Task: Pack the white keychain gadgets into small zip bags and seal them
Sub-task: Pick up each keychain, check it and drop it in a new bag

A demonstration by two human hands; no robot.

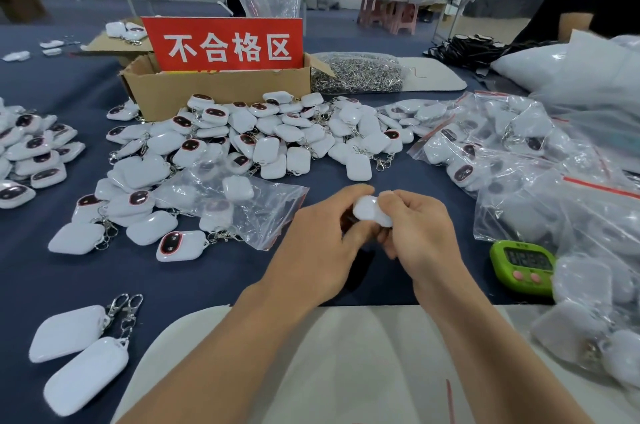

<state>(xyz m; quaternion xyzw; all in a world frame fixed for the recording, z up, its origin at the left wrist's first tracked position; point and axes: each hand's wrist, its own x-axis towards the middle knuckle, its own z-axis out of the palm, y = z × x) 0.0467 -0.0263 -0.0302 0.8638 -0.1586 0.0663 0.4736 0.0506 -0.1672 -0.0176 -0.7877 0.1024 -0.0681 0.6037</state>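
Observation:
Above the dark blue tablecloth [214,281], my left hand [322,243] and my right hand [420,236] both grip one white keychain gadget [369,210] between them at the centre. A big heap of loose white gadgets [263,136] with metal clasps lies just beyond. Left of my hands lies a stack of clear zip bags [256,212] with a gadget resting on top. On the right sits a mound of bagged gadgets [512,160]. Two more gadgets [76,354] lie at the near left.
A cardboard box [214,88] with a red sign [225,44] stands behind the heap. A bag of metal rings [356,72] lies to its right. A green timer [524,266] sits near my right wrist. Another gadget pile [31,153] is at the far left.

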